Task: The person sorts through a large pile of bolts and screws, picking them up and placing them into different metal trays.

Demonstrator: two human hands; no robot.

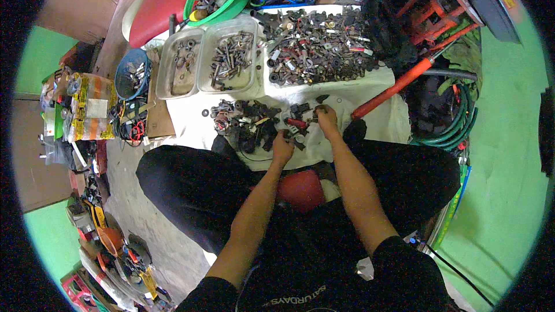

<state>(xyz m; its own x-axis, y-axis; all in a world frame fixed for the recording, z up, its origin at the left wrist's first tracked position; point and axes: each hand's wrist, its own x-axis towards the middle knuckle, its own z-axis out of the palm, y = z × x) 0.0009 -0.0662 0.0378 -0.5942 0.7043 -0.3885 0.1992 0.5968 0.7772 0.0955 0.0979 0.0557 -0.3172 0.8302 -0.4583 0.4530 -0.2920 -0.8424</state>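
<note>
My left hand (282, 148) is closed at the near edge of a loose pile of small dark metal parts (243, 121). Its fingers curl over something dark that is too small to name. Farther right, my right hand (327, 121) has its thumb and fingers drawn together at a small dark piece I cannot make out. Between the two hands lies a red part (296, 122), with a few dark and silvery pieces around it. All of these rest on a white cloth (370, 104) in front of my crossed legs.
Beyond the pile stand two clear plastic trays (201, 81) with bolts and rings. Right of them spreads a large heap of mixed parts (318, 46). A green basin (191, 11) is behind, a blue bucket (133, 75) at left, and a red metal tube (393, 86) slants at right.
</note>
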